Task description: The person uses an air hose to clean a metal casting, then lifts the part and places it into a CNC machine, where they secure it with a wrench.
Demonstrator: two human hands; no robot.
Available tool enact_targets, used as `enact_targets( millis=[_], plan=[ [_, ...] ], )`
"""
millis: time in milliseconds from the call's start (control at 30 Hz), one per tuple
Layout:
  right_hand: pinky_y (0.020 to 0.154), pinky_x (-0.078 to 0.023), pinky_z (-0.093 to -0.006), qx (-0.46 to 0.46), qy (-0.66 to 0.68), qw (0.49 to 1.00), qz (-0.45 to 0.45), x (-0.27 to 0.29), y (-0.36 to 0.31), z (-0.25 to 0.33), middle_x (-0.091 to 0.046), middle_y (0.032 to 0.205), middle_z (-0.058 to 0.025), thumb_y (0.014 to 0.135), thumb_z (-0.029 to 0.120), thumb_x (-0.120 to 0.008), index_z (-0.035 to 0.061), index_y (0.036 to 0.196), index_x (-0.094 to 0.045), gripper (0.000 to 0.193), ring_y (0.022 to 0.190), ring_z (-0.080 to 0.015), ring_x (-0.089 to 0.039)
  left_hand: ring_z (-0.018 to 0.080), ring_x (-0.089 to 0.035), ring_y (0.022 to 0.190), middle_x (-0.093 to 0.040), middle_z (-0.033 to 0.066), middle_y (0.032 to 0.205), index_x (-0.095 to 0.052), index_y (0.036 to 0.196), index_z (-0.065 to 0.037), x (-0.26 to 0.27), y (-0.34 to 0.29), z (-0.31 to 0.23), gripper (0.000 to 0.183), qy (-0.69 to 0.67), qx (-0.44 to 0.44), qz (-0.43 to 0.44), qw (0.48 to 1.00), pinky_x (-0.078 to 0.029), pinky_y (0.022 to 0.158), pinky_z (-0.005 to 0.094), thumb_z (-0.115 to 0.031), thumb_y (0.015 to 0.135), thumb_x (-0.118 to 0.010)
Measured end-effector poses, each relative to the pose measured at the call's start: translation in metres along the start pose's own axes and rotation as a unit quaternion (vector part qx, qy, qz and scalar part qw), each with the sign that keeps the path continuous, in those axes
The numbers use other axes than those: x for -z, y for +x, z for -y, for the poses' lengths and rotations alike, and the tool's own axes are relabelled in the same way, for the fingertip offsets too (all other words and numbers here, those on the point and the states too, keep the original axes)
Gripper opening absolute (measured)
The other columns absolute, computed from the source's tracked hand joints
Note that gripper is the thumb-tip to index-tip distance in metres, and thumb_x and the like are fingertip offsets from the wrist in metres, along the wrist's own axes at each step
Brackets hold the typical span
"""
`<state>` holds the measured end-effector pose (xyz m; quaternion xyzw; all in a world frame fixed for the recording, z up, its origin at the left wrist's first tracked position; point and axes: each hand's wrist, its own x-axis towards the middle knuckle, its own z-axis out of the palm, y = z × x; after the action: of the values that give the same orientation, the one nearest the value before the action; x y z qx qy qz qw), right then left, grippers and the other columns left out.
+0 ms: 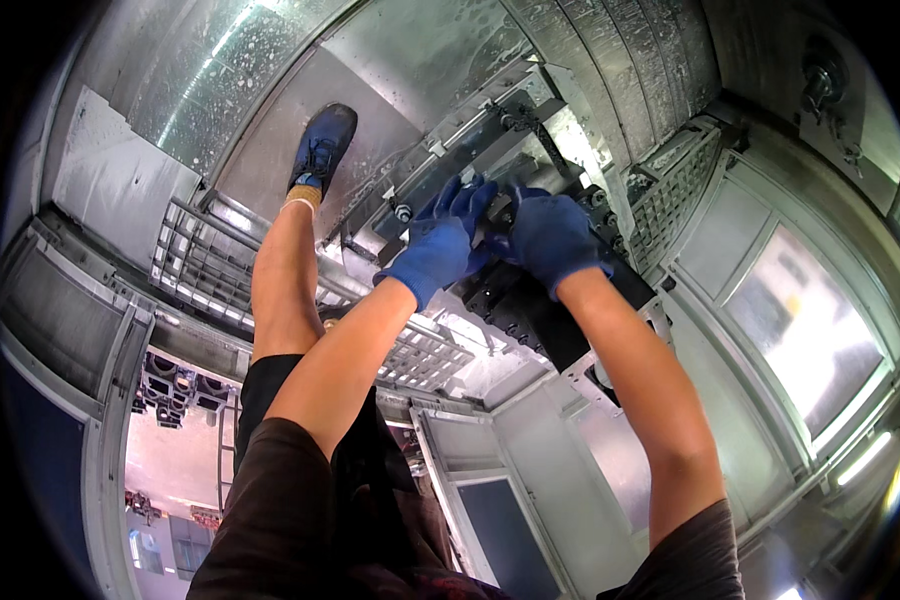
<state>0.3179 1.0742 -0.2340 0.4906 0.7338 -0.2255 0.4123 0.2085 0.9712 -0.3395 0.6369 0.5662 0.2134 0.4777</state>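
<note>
Both my hands wear blue knitted gloves and meet over a machine fixture. My left hand reaches across it, its fingers stretched out and slightly parted beside a small dark metal part. On the other side of that part, my right hand has its fingers curled around it; the fingertips are mostly hidden. Below the hands lies a black fixture block with a row of bolts along its edge. A grey metal plate with fittings runs along the fixture's far side.
Sheet-metal walls of a machine enclosure surround me. My foot in a dark shoe stands on a metal panel at the upper left. Metal grating lies left, another slotted panel right. A windowed door is at the right.
</note>
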Motion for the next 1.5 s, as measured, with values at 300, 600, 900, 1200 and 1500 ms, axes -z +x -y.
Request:
enact_targets(
  millis=[300,600,900,1200,1500],
  plan=[
    [0.063,-0.051,-0.0432,0.016,0.084,0.987,-0.133,-0.029,0.003,-0.006,-0.066,0.077,-0.0144,0.073,0.038,-0.068,0.0085,0.091,-0.063,0.035,0.071,-0.0327,-0.065,0.0347,-0.035,0.132,-0.035,0.0129,0.145,-0.034,0.142,-0.016,-0.005,-0.021,-0.001,0.079,0.136,0.099,-0.079,0.983,-0.035,0.104,0.0453,-0.033,0.073,-0.068],
    [0.063,-0.051,-0.0396,-0.004,0.063,0.991,-0.120,-0.028,0.002,-0.002,-0.067,0.078,-0.0129,0.073,0.043,-0.068,0.0093,0.097,-0.060,0.042,0.072,-0.0299,-0.066,0.0337,-0.047,0.122,-0.045,0.0130,0.138,-0.043,0.137,-0.017,-0.037,-0.025,0.015,0.065,0.119,0.060,-0.173,0.976,-0.041,0.099,0.0451,-0.020,0.075,-0.062],
    [0.066,-0.052,-0.0430,-0.010,0.068,0.993,-0.100,-0.018,0.000,0.005,-0.067,0.081,-0.0149,0.073,0.037,-0.068,0.0086,0.091,-0.063,0.034,0.075,-0.0325,-0.066,0.0314,-0.050,0.120,-0.047,0.0121,0.136,-0.046,0.135,-0.020,-0.038,-0.025,0.013,0.061,0.118,0.066,-0.178,0.975,-0.042,0.098,0.0442,-0.017,0.076,-0.062],
    [0.068,-0.052,-0.0433,-0.016,0.082,0.991,-0.105,-0.018,-0.002,0.006,-0.066,0.085,-0.0147,0.073,0.035,-0.069,0.0078,0.092,-0.063,0.034,0.077,-0.0335,-0.065,0.0287,-0.049,0.121,-0.047,0.0114,0.137,-0.044,0.138,-0.020,-0.043,-0.023,0.019,0.062,0.124,0.078,-0.148,0.978,-0.042,0.098,0.0426,-0.014,0.078,-0.061],
    [0.064,-0.051,-0.0420,-0.017,0.067,0.992,-0.107,-0.028,0.003,0.001,-0.067,0.080,-0.0136,0.073,0.041,-0.068,0.0109,0.096,-0.060,0.039,0.073,-0.0323,-0.065,0.0331,-0.046,0.123,-0.044,0.0138,0.139,-0.041,0.138,-0.012,-0.018,-0.018,-0.001,0.068,0.068,0.084,-0.164,0.981,-0.040,0.099,0.0440,-0.019,0.074,-0.064]
  ],
)
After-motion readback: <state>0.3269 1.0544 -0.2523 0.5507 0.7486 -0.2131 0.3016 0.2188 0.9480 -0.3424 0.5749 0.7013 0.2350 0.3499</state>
